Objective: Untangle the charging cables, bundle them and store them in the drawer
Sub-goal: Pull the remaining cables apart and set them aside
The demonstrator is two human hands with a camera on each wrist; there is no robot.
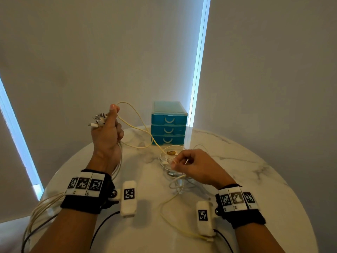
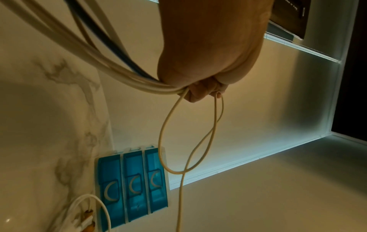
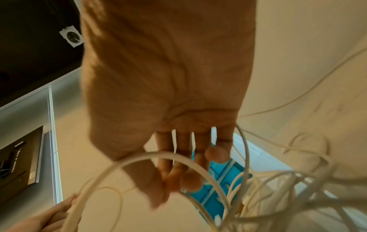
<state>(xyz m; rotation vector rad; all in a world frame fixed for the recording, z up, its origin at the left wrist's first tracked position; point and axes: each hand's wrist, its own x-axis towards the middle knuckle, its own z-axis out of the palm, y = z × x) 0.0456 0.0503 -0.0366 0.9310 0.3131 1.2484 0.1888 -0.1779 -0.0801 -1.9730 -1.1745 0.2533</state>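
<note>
cables (image 1: 138, 118) cream-white | drawer unit (image 1: 168, 123) turquoise | table (image 1: 237, 161) white, grey-veined marble

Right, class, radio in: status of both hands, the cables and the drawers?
Left hand raised, gripping gathered cables, plugs up. Right hand pinching a strand in the tangle on the table. Drawer unit closed, all three drawers.

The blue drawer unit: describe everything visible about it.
The blue drawer unit is a small three-drawer organiser of translucent turquoise plastic with a paler frame and lid. Each drawer has a pale curved handle; all three look shut. It stands upright at the far edge of the marble table. A cream cable passes in front of it.
</note>
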